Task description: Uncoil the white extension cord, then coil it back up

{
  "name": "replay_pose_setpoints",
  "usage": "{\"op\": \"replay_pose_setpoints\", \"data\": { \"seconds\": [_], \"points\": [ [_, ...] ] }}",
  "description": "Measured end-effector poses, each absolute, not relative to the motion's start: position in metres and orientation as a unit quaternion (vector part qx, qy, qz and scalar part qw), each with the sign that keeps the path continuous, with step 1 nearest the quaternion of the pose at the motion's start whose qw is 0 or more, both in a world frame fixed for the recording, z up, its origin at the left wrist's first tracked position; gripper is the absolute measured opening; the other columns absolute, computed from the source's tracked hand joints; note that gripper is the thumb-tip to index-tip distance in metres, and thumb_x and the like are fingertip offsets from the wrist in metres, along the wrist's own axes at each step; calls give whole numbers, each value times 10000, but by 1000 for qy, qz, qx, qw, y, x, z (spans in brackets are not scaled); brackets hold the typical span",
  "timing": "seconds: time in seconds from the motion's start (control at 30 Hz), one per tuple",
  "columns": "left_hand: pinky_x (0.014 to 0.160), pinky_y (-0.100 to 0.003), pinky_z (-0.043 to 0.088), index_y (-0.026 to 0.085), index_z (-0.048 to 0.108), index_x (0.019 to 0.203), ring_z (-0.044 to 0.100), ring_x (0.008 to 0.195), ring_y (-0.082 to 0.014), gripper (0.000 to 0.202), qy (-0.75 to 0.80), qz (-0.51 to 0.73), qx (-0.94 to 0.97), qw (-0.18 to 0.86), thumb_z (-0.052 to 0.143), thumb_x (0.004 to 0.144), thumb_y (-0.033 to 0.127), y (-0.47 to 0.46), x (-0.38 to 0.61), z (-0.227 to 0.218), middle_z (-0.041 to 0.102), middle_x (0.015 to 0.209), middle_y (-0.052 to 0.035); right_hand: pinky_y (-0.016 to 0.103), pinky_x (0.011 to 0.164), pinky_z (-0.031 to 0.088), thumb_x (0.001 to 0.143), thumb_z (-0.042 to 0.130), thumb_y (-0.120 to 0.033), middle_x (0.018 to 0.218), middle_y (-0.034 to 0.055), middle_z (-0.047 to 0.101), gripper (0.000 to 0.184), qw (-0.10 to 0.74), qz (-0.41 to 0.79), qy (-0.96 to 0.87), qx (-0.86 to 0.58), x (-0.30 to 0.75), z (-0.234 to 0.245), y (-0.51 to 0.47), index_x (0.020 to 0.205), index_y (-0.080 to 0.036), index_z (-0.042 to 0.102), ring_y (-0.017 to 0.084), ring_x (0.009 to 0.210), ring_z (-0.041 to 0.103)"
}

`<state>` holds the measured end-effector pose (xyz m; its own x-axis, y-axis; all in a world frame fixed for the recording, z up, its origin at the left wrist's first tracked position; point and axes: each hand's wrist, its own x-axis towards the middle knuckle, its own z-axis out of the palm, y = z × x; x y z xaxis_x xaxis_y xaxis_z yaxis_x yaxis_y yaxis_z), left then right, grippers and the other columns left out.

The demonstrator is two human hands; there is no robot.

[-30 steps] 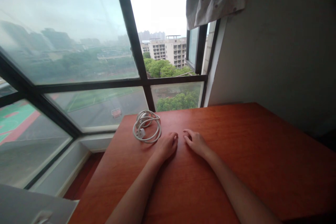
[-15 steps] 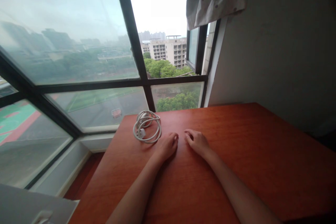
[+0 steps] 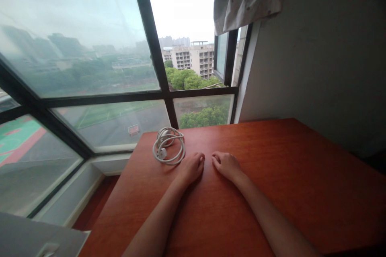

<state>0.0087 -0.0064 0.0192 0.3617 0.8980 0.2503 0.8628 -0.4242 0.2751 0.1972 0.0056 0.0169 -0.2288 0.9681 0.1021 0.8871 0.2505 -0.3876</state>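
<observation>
On the reddish-brown wooden table point(image 3: 223, 217), my left hand point(image 3: 193, 166) rests with its fingers curled together, and I see nothing in it. Just beyond it, on the left, lies a loosely coiled white power cable point(image 3: 183, 150) with a plug point(image 3: 163, 153) inside its loops. The near edge of the coil comes close to my left knuckles. My right hand point(image 3: 226, 164) rests a short gap to the right, fingers bent inward and closed, with nothing visible in it. The two hands are apart.
Dark-framed windows point(image 3: 105, 98) rise behind and left of the table. A spotted curtain point(image 3: 247, 0) hangs at the upper right, beside a plain wall point(image 3: 304, 60). A pale surface point(image 3: 33, 233) lies at the lower left.
My right hand's index finger, stretched out a little before, has curled in toward the others. The left hand and the cable have not moved.
</observation>
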Motion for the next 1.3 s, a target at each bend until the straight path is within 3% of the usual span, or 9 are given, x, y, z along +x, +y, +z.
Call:
{"op": "replay_pose_setpoints", "data": {
  "seconds": [1.3],
  "points": [
    [702,-261,390,225,605,987,598,816,-178,204,541,180,820,54,410,955,277,-8,9,22,657,920,-53,261,747,439,918,458,-377,974,57,743,306,169,154,-767,-600,200,16,9,1071,-267,698,206,910,678]
  ]
}}
